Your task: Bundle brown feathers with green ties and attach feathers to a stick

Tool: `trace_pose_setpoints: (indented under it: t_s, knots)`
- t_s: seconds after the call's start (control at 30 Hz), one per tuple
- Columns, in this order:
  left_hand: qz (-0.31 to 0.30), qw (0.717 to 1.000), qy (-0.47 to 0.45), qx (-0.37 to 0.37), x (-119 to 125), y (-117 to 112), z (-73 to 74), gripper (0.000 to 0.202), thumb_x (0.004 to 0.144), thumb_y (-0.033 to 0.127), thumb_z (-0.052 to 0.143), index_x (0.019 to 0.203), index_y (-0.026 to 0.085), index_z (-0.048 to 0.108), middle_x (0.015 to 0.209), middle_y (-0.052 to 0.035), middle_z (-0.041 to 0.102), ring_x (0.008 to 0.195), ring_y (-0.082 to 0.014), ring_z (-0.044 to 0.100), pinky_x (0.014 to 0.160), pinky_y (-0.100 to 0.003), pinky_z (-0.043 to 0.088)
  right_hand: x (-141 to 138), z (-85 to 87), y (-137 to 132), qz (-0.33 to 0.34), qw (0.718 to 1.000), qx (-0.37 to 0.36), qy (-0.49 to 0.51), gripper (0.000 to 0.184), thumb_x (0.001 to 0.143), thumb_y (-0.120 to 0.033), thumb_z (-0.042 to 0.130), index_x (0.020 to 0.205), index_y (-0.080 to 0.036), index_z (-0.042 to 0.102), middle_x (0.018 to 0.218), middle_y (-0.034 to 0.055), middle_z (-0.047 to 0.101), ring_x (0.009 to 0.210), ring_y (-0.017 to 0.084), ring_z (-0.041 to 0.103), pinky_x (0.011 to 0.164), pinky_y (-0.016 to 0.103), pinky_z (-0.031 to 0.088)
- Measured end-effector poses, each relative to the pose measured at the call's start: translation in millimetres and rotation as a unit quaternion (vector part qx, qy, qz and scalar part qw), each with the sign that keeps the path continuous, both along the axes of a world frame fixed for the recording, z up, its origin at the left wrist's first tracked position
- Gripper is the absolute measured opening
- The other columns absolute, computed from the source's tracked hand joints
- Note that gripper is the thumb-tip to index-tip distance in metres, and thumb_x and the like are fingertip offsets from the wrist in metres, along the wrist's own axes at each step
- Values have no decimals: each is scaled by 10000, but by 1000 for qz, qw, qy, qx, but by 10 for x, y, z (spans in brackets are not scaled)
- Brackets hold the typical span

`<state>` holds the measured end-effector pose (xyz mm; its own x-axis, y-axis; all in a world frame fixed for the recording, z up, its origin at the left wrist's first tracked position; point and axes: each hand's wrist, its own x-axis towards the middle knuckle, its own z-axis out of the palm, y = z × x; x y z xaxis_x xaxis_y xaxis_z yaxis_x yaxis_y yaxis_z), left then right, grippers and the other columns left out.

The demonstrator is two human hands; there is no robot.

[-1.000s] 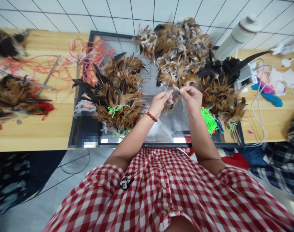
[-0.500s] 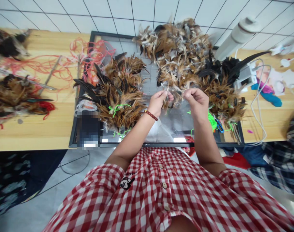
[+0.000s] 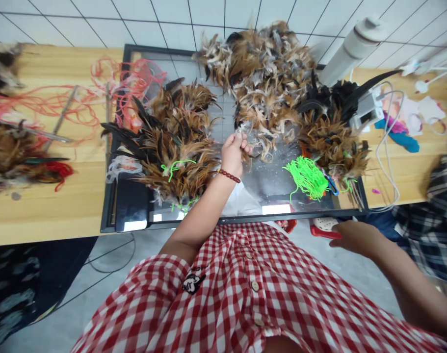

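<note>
The right hand (image 3: 355, 238) left the black-framed glass panel (image 3: 271, 189), grip unclear. Over that panel, the left hand (image 3: 233, 153) alone pinched wispy brown feathers (image 3: 247, 158).

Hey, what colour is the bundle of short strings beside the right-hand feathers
Bright neon green; the string bundle shows best in the head view.

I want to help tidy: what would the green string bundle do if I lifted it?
The green string bundle would probably droop, since its strands bend and splay. It's probably light, being thin cords; loose ends might tangle.
</note>
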<state>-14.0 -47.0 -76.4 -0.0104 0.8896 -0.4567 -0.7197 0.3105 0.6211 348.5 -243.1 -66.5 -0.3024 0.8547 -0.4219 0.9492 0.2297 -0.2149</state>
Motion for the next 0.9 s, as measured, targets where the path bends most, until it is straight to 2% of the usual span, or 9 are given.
trace_pose_setpoints:
  t_s: [0.07,0.1,0.2,0.33,0.5,0.57,0.73,0.8,0.9]
  knots:
    - [11,1000,12,-2,5,3,-11,325,985,402,682,765,193,566,575,76,387,499,-52,423,576,-198,442,-176,190,141,35,998,52,30,179,826,-489,730,734,-342,776,637,49,730,457,259,650,380,349,367]
    - [15,1000,16,-1,7,3,-18,323,974,422,695,776,194,579,575,78,388,496,-52,420,571,-198,442,-325,306,272,37,992,110,41,228,913,-487,641,928,-338,814,799,62,791,606,287,730,454,384,453]
    - [19,999,27,5,11,-1,-43,318,959,442,713,789,196,604,569,79,396,488,-52,415,562,-199,445,-883,487,797,23,970,236,59,313,997,-438,575,1100,-259,810,1070,105,802,884,293,771,642,394,527]
    - [23,999,42,11,-5,11,-85,342,957,427,718,746,194,585,556,77,405,483,-50,421,556,-197,441,-1498,143,1399,16,957,277,85,273,947,-419,681,1100,-226,798,1031,87,779,890,247,726,694,337,499]
    - [36,998,51,15,-24,46,-109,357,970,435,699,745,190,568,546,81,404,484,-46,413,550,-185,431,-1736,-350,1673,12,958,245,148,209,906,-365,710,972,-177,773,951,92,724,858,231,671,743,337,496]
    - [31,998,48,10,-10,38,-97,344,977,408,694,746,190,563,549,82,405,484,-47,415,555,-185,432,-1726,-389,1707,-12,939,243,243,192,941,-343,641,892,-183,736,890,66,700,826,202,641,763,334,495]
    - [-23,999,30,14,65,-39,-71,315,973,350,705,746,180,568,565,78,464,490,-43,460,576,-187,454,-1760,-263,1722,-171,845,271,429,322,982,-517,614,906,-208,659,750,-10,633,624,124,514,615,273,422]
    - [-60,998,26,20,94,-74,-74,300,981,317,691,745,168,579,593,59,542,515,-47,521,593,-188,477,-1817,-214,1713,-177,831,304,430,324,996,-520,603,917,-212,662,746,-6,647,610,123,520,609,276,423]
    - [-107,994,0,22,121,-110,-81,273,978,257,686,741,149,603,671,12,658,608,-71,638,644,-195,519,-1900,-201,1711,-125,841,360,385,281,1019,-469,577,948,-220,688,803,21,714,686,157,623,692,310,497]
